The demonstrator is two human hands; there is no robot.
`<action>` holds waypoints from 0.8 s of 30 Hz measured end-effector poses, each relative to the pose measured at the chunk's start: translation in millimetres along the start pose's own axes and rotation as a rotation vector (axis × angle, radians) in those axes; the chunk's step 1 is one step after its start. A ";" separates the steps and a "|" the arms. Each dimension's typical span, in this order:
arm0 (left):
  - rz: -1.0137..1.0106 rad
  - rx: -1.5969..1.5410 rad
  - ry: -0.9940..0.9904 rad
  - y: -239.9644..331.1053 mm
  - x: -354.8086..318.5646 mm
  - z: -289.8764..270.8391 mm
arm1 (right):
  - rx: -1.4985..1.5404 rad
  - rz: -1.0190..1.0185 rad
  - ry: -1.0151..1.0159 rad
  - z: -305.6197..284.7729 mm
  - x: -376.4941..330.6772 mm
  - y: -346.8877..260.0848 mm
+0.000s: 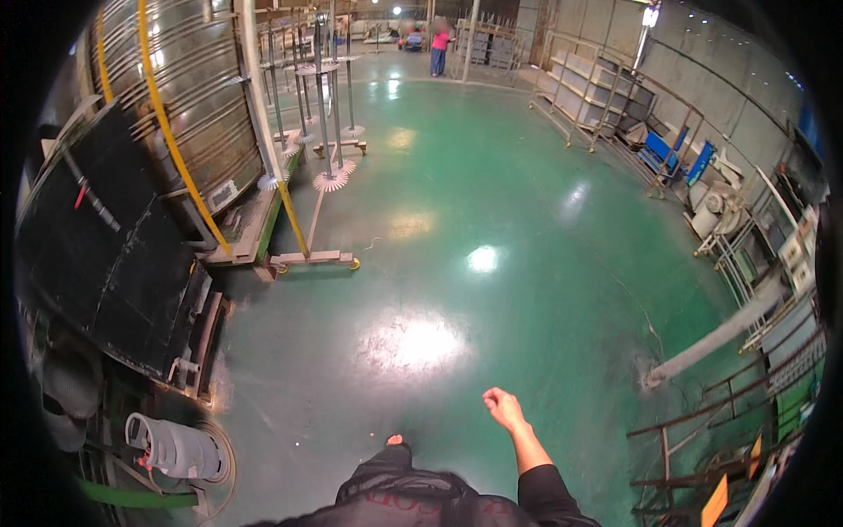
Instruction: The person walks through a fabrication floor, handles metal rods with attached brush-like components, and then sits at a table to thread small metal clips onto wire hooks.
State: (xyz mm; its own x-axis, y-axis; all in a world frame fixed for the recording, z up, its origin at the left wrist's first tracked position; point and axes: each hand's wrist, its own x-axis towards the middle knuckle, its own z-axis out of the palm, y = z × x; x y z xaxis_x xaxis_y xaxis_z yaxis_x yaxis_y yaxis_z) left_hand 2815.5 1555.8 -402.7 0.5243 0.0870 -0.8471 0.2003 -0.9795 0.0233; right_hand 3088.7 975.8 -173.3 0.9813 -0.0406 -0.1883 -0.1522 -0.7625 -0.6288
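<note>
My right hand point(503, 409) swings out in front of my body at the lower middle, over the green floor point(536, 290). Its fingers are loosely curled in, and nothing shows in them. The dark sleeve point(546, 494) covers the upper part of that forearm. No part of my left hand appears. Below, the toes of one foot point(395, 440) show beyond my dark clothing. Neither tool nor workpiece lies near the right hand.
At left stand a black panel point(97, 237), a grey gas cylinder point(176, 446) with a hose, and a wheeled rack point(312, 257). Along the right are a slanting post point(711, 338), metal frames and a shelf trolley point(580, 92). A person in pink point(439, 44) stands far off.
</note>
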 end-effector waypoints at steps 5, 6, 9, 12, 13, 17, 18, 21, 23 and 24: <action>0.508 -0.546 0.861 323.3 216.3 -560.2 | -0.258 0.230 -0.653 -59.8 201.6 79.8; 0.616 -0.557 0.896 389.2 232.5 -683.2 | -0.312 0.276 -0.632 -77.0 264.1 98.3; 1.010 -0.804 0.980 546.1 259.5 -900.7 | -0.423 0.363 -0.514 -99.0 442.3 143.8; 0.881 -0.805 1.188 598.8 371.2 -960.7 | -0.361 0.279 -0.412 -141.5 621.1 129.6; 0.539 -0.582 1.008 589.2 421.1 -937.2 | -0.347 0.181 -0.406 -151.7 680.9 112.0; 0.248 0.010 0.074 505.0 504.5 -759.2 | -0.209 -0.098 -0.502 -237.5 930.4 39.7; 0.171 0.035 -0.060 497.2 503.4 -764.3 | -0.140 -0.161 -0.509 -259.3 995.2 25.9; -0.006 -0.002 -0.164 510.3 544.8 -857.5 | -0.190 -0.244 -0.038 -320.5 1164.4 3.7; -0.028 -0.024 -0.127 551.4 611.3 -950.8 | -0.102 -0.164 0.117 -366.7 1267.4 5.2; -0.036 -0.018 -0.103 566.9 642.0 -1002.2 | -0.118 -0.074 0.109 -368.2 1309.3 21.9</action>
State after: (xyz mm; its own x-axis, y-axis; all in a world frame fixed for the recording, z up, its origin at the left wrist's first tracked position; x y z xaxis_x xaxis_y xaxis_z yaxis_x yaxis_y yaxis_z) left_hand 4095.1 1238.7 -401.1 0.4287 0.1024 -0.8976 0.2330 -0.9725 0.0003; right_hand 4413.7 668.2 -155.8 0.9973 -0.0458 -0.0580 -0.0700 -0.8364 -0.5436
